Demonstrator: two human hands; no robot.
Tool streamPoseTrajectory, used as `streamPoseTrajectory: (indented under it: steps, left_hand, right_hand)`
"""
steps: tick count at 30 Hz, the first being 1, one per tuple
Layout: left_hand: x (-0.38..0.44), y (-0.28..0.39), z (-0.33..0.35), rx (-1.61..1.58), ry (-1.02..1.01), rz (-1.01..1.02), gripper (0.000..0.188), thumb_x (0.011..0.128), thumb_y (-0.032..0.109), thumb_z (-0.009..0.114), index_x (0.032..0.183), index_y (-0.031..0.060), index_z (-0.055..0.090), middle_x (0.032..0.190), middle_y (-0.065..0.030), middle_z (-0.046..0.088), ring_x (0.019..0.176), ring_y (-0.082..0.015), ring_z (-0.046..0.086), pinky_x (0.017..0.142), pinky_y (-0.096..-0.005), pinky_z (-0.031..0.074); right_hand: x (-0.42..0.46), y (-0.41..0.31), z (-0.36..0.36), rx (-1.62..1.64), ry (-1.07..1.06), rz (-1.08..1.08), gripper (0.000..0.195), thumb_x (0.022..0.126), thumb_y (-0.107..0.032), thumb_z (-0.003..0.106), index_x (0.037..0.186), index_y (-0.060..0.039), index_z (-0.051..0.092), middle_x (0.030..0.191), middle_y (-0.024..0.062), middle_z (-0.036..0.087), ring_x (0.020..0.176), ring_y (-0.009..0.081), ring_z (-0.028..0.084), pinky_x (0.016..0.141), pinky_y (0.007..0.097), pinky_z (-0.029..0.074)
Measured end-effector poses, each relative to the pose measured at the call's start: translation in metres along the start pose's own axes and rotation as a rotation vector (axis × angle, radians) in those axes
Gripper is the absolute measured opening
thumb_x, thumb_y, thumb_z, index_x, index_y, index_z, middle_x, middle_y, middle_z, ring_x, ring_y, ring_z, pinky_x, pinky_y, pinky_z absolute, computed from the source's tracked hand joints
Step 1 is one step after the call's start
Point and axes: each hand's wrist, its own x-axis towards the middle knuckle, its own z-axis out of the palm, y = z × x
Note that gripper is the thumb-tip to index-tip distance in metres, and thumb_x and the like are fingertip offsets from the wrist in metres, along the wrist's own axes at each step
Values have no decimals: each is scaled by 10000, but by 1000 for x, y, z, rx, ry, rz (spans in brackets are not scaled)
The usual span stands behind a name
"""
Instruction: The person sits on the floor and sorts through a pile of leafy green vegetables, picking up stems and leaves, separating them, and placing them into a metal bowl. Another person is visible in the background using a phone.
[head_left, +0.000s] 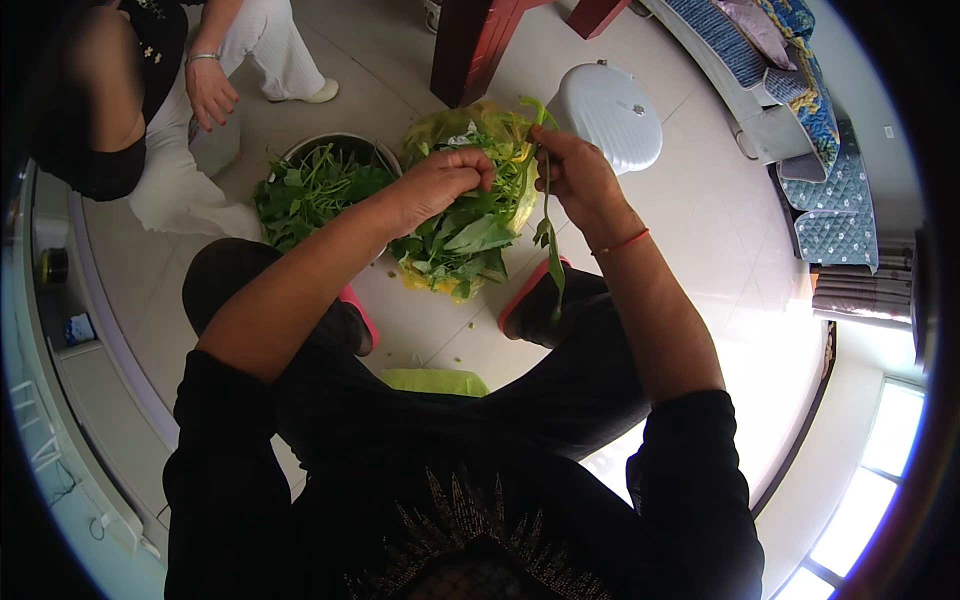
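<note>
My right hand (577, 169) grips a few long green stems (547, 206) of a leafy vegetable, which looks like water spinach. Their leafy ends hang down below the hand, and the thick ends stick up above it. Over the heap of leafy greens (472, 236), my left hand (454, 174) has its fingers curled closed; whether a bit of green sits in them is hidden. That heap lies on a yellow plastic bag (421, 135) on the floor. Just left of it, a metal basin (386, 150) is filled with more leafy stems (322, 184).
A person (214, 82) sits at the upper left. Near my right hand stands a white lidded bin (611, 116). Behind the greens rises a red wooden table leg (469, 49). A light-green object (435, 381) is between my legs, and small green scraps dot the tiled floor (427, 330).
</note>
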Motion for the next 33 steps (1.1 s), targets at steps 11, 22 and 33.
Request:
streamPoseTrajectory:
  steps: [11, 22, 33]
  left_hand:
    - [16, -32, -21, 546, 361, 154, 377, 947, 280, 596, 1272, 88, 588, 1149, -19, 619, 1013, -121, 561, 916, -277, 414]
    - [3, 3, 0, -269, 179, -46, 317, 962, 344, 584, 1120, 88, 684, 1019, 0, 677, 950, -91, 586, 881, -274, 422]
    - [-3, 4, 16, 48, -2, 34, 251, 949, 227, 594, 1065, 30, 698, 1040, -36, 694, 1035, -121, 589, 980, -285, 399]
  right_hand:
    - [-8, -16, -6, -240, -30, -58, 205, 911, -227, 621, 957, -34, 670, 669, -40, 496, 555, 63, 420, 536, 238, 374]
    - [-16, 23, 20, -1035, -287, -363, 243, 870, -255, 678, 981, -39, 691, 705, 29, 612, 650, 124, 600, 630, 310, 497]
    - [-22, -2, 21, -150, -272, -121, 297, 988, -232, 526, 1188, -26, 604, 974, 31, 638, 925, 153, 598, 833, 301, 475]
